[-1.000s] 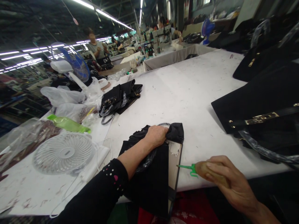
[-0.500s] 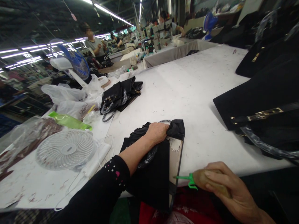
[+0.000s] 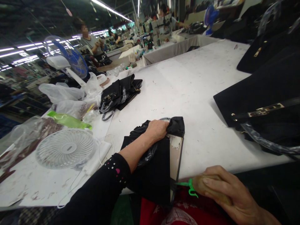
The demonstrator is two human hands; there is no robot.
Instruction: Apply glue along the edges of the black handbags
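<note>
A black handbag lies at the table's front edge, its beige inner side exposed along the right. My left hand is closed on the folded black material at its upper end; the fingertips are partly hidden. In my right hand is a brownish glue bottle, gripped with the fingers wrapped round it. Its green nozzle points left, close to the lower right edge of the bag. Whether the tip touches the bag I cannot tell.
White table beneath. Black bags with gold hardware fill the right side; more black bags lie back left. A white fan, plastic bags and a blue fan stand left. A person works beyond.
My right hand has moved the bottle slightly down and toward me, so the nozzle sits lower along the bag's edge. My left hand keeps its hold; the view has shifted slightly.
</note>
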